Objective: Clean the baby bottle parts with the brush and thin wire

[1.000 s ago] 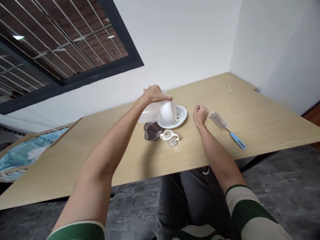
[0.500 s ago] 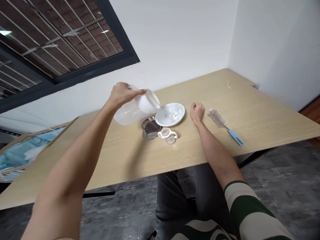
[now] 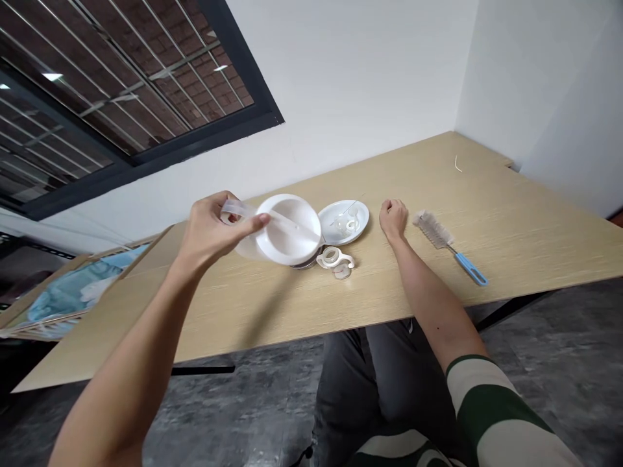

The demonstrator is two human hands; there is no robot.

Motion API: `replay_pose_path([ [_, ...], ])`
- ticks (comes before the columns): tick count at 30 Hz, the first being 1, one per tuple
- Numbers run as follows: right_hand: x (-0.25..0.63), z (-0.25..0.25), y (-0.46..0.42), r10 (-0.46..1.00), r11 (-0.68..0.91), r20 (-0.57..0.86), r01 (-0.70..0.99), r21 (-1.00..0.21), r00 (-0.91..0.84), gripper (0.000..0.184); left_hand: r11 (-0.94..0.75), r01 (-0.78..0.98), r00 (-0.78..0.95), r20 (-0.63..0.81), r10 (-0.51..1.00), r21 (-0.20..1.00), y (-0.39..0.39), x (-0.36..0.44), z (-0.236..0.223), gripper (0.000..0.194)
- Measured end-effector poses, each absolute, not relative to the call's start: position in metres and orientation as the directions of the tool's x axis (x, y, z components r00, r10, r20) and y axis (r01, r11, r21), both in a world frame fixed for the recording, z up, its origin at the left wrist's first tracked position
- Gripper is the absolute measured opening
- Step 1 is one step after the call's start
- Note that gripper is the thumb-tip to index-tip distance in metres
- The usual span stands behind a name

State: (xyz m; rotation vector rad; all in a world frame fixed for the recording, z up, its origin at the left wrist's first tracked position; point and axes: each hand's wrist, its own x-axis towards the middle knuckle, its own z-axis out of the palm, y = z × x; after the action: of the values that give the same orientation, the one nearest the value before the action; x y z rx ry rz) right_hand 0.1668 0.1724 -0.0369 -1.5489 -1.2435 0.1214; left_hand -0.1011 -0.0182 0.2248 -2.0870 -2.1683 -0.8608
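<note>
My left hand [image 3: 209, 227] is closed around the handle of a translucent plastic pitcher [image 3: 291, 228], whose round white lid faces me. The pitcher hangs over the table, tilted, its spout side at the white bowl's near rim. In the white bowl [image 3: 327, 216] lie small clear and white parts and a thin stick. A metal tin [image 3: 307, 262] shows only partly beneath the pitcher. Close by stands a white two-handled ring [image 3: 329, 257] with a small clear piece [image 3: 342, 272] beside it. My right hand [image 3: 394, 218] rests on the table, fingers curled, nothing visible in it.
A bottle brush [image 3: 433, 230] with a blue handle lies right of my right hand. Farther back is a thin bent white strip [image 3: 457, 164]. At the left, a basket [image 3: 63, 329] holds blue cloth. A wall and barred window [image 3: 146, 84] bound the table [image 3: 525, 220].
My left hand has turned the pitcher so its lid faces me and now covers most of the tin. My right hand stays in place on the table. The view has shifted slightly.
</note>
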Motion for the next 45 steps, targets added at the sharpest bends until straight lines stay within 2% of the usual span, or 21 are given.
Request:
replay_pose_path([
  [3,0.167,-0.036,0.172,0.743,0.136,0.501,0.634,-0.762,0.443,0.033,-0.154,0.943,0.023,0.405,0.914,0.294,-0.019,-0.089,0.222,0.042],
  [8,0.167,-0.034,0.17,0.759,0.13,0.485,0.63,-0.766,0.433,0.034,-0.297,0.953,0.234,0.463,0.855,0.067,-0.015,-0.075,0.222,0.046],
  [17,0.165,-0.032,0.168,0.771,0.145,0.481,0.62,-0.771,0.417,0.034,-0.33,0.944,0.307,0.352,0.884,0.006,-0.005,-0.065,0.23,0.05],
  [21,0.164,-0.031,0.167,0.771,0.145,0.481,0.621,-0.77,0.417,0.034,-0.335,0.942,0.318,0.278,0.906,0.014,-0.004,-0.061,0.232,0.05],
  [30,0.164,-0.028,0.166,0.793,0.129,0.453,0.615,-0.778,0.407,0.034,-0.298,0.955,0.289,0.251,0.924,-0.001,-0.008,-0.058,0.232,0.045],
  [38,0.166,-0.029,0.167,0.783,0.155,0.467,0.597,-0.787,0.412,0.034,-0.246,0.969,0.228,0.301,0.926,0.023,-0.013,-0.062,0.233,0.049],
  [41,0.166,-0.029,0.166,0.783,0.148,0.463,0.597,-0.788,0.416,0.034,-0.169,0.981,0.124,0.368,0.921,0.093,-0.022,-0.077,0.23,0.046],
  [45,0.166,-0.03,0.167,0.775,0.143,0.471,0.609,-0.78,0.421,0.035,0.02,0.97,-0.13,0.444,0.886,0.244,-0.033,-0.121,0.217,0.049],
])
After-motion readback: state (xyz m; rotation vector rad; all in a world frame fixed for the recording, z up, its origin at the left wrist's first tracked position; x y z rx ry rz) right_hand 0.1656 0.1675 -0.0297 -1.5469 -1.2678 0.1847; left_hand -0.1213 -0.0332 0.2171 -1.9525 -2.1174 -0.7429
